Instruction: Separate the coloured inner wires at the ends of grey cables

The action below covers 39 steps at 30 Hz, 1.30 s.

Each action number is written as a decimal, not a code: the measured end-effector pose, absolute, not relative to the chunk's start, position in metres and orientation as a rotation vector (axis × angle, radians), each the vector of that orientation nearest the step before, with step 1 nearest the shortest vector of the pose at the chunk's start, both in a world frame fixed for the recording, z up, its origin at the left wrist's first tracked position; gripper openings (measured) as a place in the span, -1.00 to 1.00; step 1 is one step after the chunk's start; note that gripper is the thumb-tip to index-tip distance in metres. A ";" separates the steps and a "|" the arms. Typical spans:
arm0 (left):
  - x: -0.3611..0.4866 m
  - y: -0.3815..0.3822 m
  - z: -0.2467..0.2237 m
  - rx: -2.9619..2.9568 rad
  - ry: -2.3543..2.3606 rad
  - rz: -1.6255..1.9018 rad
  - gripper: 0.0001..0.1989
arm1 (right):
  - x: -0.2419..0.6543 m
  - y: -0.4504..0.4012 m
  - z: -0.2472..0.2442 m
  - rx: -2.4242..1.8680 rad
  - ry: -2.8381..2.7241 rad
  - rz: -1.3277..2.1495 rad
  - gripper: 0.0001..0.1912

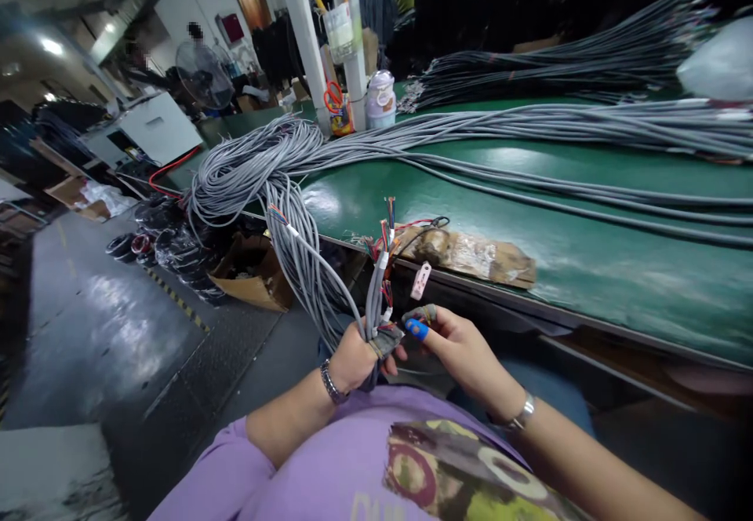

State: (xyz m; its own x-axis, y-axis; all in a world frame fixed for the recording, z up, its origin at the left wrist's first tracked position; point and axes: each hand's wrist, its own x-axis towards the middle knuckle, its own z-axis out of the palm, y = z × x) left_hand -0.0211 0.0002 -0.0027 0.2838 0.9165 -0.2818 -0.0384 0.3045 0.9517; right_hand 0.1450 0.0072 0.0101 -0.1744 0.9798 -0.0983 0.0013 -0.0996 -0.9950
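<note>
Multicore cables are clasped by the left hand, nearside of the wooden board — the right hand's grip cannot be determined.

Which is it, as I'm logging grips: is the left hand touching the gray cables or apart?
Touching. The head view shows the left hand closed around the gray cables, their ends with colored wires standing up above it.

A factory workshop, shown by bundled grey cables along a green tabletop, a large fan and black-and-yellow floor tape.
</note>
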 end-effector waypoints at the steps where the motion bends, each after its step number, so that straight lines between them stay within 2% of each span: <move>1: -0.022 0.001 0.000 1.047 1.058 0.785 -0.54 | 0.146 0.008 0.012 -1.175 -1.295 1.429 -0.66; 7: -0.022 0.010 0.013 1.043 0.973 0.623 -0.52 | 0.148 0.015 0.030 -1.065 -1.367 1.670 -0.65; 12: -0.016 0.008 0.010 0.959 1.070 0.752 -0.54 | 0.144 0.015 0.021 -1.181 -1.255 1.507 -0.61; 21: -0.014 0.005 0.006 0.640 1.199 1.063 -0.55 | 0.135 0.009 0.006 -1.171 -1.217 1.449 -0.65; 29: -0.013 0.003 0.002 0.694 1.197 1.036 -0.60 | 0.127 0.014 0.017 -1.108 -1.314 1.550 -0.63; 39: -0.006 0.000 0.003 0.797 1.215 1.039 -0.55 | 0.132 0.012 0.015 -1.055 -1.232 1.637 -0.63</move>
State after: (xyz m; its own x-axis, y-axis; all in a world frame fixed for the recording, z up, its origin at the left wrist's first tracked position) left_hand -0.0056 -0.0002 0.0032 0.0279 0.9368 -0.3488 -0.1999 0.3471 0.9163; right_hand 0.1317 0.0118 0.0154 -0.3195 0.9363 -0.1459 -0.1189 -0.1924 -0.9741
